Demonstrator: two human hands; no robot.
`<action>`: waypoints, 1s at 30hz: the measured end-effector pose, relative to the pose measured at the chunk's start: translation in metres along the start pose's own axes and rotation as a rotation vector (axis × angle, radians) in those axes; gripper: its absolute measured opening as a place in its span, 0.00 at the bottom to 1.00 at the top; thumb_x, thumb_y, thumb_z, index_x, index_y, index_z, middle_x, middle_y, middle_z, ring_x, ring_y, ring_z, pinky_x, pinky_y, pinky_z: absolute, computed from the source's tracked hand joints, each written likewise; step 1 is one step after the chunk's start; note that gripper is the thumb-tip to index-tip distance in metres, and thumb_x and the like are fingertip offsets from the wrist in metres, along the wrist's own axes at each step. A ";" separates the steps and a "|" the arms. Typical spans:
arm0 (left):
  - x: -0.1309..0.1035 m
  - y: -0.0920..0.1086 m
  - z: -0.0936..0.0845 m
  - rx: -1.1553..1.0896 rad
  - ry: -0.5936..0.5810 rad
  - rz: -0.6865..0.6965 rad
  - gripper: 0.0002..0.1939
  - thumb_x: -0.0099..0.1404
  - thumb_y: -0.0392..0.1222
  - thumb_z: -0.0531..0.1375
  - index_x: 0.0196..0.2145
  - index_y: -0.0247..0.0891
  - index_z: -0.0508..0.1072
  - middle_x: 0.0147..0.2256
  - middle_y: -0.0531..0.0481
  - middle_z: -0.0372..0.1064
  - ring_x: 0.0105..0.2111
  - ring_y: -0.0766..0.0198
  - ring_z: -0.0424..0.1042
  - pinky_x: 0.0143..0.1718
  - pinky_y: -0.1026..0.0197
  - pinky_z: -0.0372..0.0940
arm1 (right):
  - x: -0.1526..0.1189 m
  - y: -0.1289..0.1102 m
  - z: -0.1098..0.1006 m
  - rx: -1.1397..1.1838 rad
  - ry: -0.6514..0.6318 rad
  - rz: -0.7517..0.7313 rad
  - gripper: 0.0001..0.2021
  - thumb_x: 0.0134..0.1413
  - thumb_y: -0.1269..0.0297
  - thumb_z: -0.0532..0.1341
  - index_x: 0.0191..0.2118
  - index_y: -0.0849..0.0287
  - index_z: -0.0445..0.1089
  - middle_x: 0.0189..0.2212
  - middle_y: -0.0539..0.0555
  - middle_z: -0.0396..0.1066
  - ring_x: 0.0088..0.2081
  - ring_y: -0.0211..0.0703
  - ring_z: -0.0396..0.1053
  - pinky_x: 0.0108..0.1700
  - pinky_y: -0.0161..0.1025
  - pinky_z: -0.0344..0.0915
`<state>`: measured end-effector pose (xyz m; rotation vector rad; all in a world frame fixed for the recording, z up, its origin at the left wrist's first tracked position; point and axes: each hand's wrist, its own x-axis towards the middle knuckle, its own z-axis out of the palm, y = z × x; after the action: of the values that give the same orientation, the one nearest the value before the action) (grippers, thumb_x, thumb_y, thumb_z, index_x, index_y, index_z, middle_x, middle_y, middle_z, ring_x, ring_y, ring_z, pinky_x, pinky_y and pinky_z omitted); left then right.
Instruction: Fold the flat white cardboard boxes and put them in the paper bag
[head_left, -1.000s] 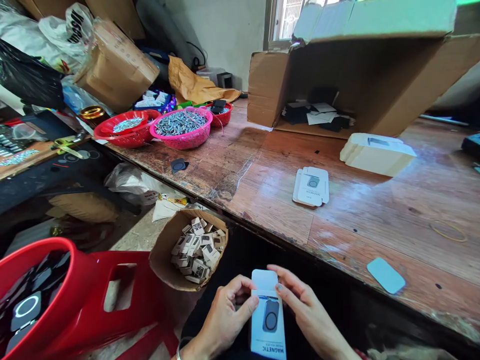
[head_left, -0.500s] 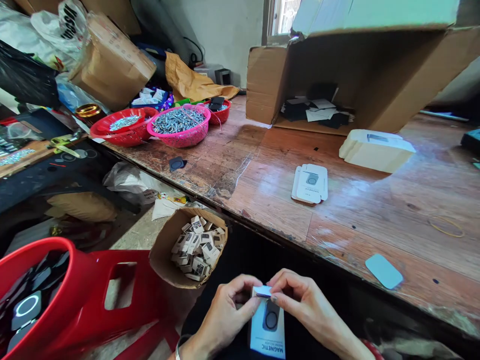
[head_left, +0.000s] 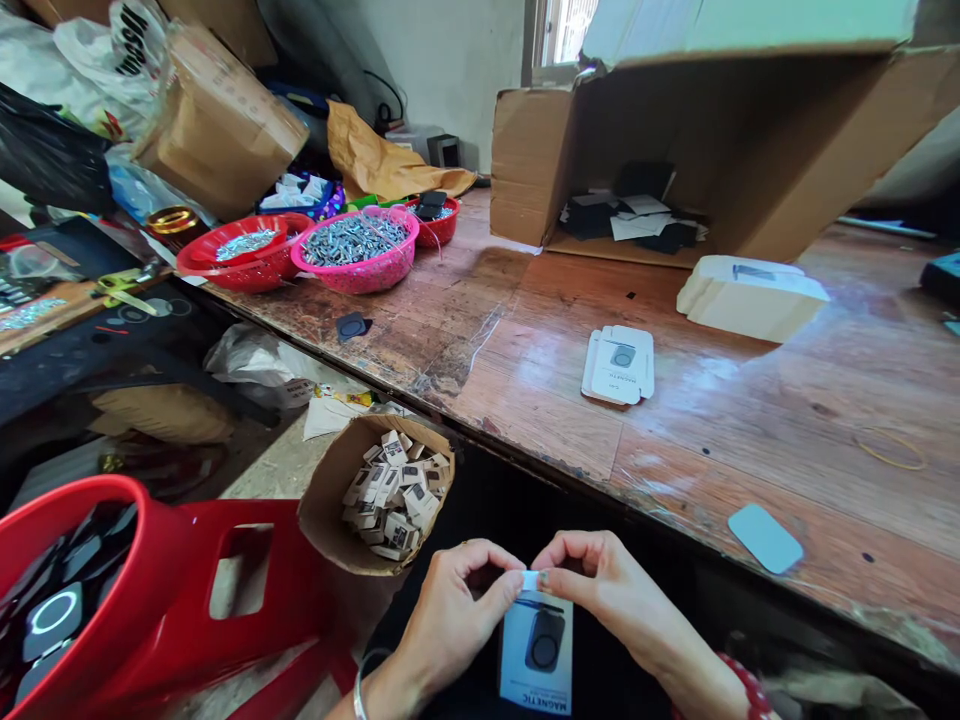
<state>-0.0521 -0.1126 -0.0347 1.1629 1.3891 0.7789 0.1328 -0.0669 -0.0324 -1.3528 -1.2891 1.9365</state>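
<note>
A small white box (head_left: pixel 535 655), printed with a dark device and the word MAGNETIC, stands upright over my lap at the bottom centre. My left hand (head_left: pixel 466 605) pinches the left side of its white top flap. From the right, my right hand (head_left: pixel 600 590) pinches the same flap with thumb and forefinger. The flap stands up between my fingertips. On the table (head_left: pixel 540 400) lie flattened cartons (head_left: pixel 619 365) with the same print, and a pale rounded sheet (head_left: pixel 765 537) is at its front edge.
An open carton (head_left: pixel 396 495) of small boxes stands left of my hands, beside a red basin (head_left: pixel 150 560) of dark devices. Pink (head_left: pixel 358 270) and red baskets (head_left: pixel 251 275) of metal parts sit at the back left. A large cardboard box (head_left: pixel 525 165) and stacked cartons (head_left: pixel 750 300) are behind.
The top flap has been raised from its folded position, with both hands still at it. My right wrist has come further into view, showing a red bracelet.
</note>
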 end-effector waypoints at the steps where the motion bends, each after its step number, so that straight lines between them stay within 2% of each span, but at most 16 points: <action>1: 0.002 0.000 0.000 -0.008 -0.001 -0.018 0.13 0.62 0.48 0.63 0.31 0.35 0.80 0.29 0.47 0.77 0.30 0.60 0.72 0.33 0.63 0.63 | 0.000 0.001 0.001 0.000 0.004 0.006 0.10 0.42 0.59 0.71 0.25 0.61 0.77 0.23 0.50 0.74 0.27 0.39 0.66 0.32 0.36 0.58; 9: 0.008 0.003 -0.002 -0.007 -0.038 -0.047 0.11 0.61 0.45 0.63 0.30 0.34 0.80 0.27 0.48 0.77 0.28 0.62 0.70 0.31 0.64 0.62 | 0.000 0.005 0.002 -0.017 -0.008 -0.031 0.08 0.45 0.61 0.69 0.26 0.61 0.77 0.23 0.51 0.74 0.28 0.40 0.67 0.33 0.36 0.60; 12: 0.007 0.001 -0.005 0.042 -0.046 0.025 0.10 0.63 0.43 0.62 0.30 0.36 0.81 0.30 0.48 0.78 0.32 0.61 0.73 0.35 0.64 0.64 | -0.002 0.006 0.000 -0.109 -0.001 -0.089 0.07 0.48 0.62 0.68 0.26 0.60 0.78 0.25 0.51 0.73 0.30 0.41 0.67 0.33 0.37 0.60; 15: 0.006 -0.006 -0.009 0.073 -0.076 0.165 0.10 0.65 0.43 0.62 0.33 0.38 0.82 0.33 0.46 0.78 0.35 0.60 0.75 0.39 0.63 0.66 | -0.007 0.010 -0.002 -0.201 -0.004 -0.197 0.10 0.53 0.59 0.66 0.27 0.58 0.80 0.28 0.53 0.73 0.32 0.43 0.69 0.35 0.38 0.62; 17: 0.004 -0.012 -0.013 0.086 -0.084 0.241 0.10 0.66 0.44 0.61 0.35 0.39 0.82 0.36 0.45 0.78 0.37 0.60 0.76 0.40 0.63 0.67 | -0.011 0.015 -0.002 -0.211 -0.019 -0.252 0.11 0.57 0.57 0.65 0.31 0.56 0.81 0.31 0.54 0.73 0.34 0.44 0.70 0.37 0.38 0.64; 20: 0.001 -0.023 -0.015 0.083 -0.098 0.275 0.09 0.62 0.45 0.65 0.38 0.39 0.81 0.41 0.42 0.76 0.38 0.59 0.76 0.36 0.65 0.69 | -0.018 0.027 0.000 -0.187 -0.053 -0.301 0.08 0.57 0.60 0.65 0.40 0.52 0.81 0.39 0.55 0.74 0.41 0.47 0.72 0.43 0.40 0.67; 22: -0.001 -0.030 -0.013 0.056 -0.098 0.272 0.11 0.58 0.45 0.68 0.38 0.38 0.80 0.41 0.42 0.75 0.38 0.59 0.76 0.33 0.66 0.69 | -0.020 0.035 0.003 -0.128 -0.031 -0.285 0.11 0.56 0.63 0.66 0.46 0.51 0.78 0.43 0.55 0.74 0.44 0.49 0.73 0.47 0.41 0.68; 24: -0.003 -0.035 -0.009 0.013 -0.076 0.248 0.09 0.58 0.43 0.68 0.37 0.38 0.79 0.40 0.43 0.74 0.37 0.60 0.75 0.33 0.66 0.68 | -0.021 0.040 0.007 -0.025 0.023 -0.223 0.15 0.53 0.64 0.67 0.48 0.50 0.76 0.43 0.55 0.75 0.43 0.49 0.74 0.46 0.42 0.70; 26: -0.005 -0.038 -0.005 -0.050 -0.061 0.208 0.08 0.60 0.43 0.66 0.35 0.38 0.78 0.40 0.44 0.73 0.36 0.61 0.74 0.32 0.66 0.67 | -0.021 0.042 0.010 0.051 0.065 -0.193 0.13 0.51 0.63 0.69 0.44 0.52 0.77 0.41 0.54 0.76 0.41 0.48 0.75 0.43 0.40 0.72; 28: -0.007 -0.039 -0.001 -0.128 -0.071 0.171 0.07 0.61 0.44 0.65 0.34 0.37 0.76 0.39 0.44 0.73 0.35 0.62 0.74 0.33 0.66 0.67 | -0.020 0.041 0.011 0.045 0.072 -0.239 0.05 0.51 0.63 0.69 0.36 0.55 0.78 0.39 0.55 0.77 0.40 0.47 0.75 0.41 0.38 0.71; 30: -0.007 -0.038 0.002 -0.212 -0.091 0.130 0.08 0.62 0.44 0.65 0.32 0.37 0.74 0.38 0.45 0.74 0.34 0.64 0.74 0.34 0.66 0.66 | -0.019 0.040 0.012 0.007 0.085 -0.303 0.03 0.52 0.63 0.68 0.30 0.56 0.78 0.36 0.55 0.77 0.38 0.47 0.75 0.39 0.37 0.71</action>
<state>-0.0588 -0.1314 -0.0681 1.1156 1.1351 0.9304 0.1360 -0.1050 -0.0579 -1.1472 -1.3566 1.6598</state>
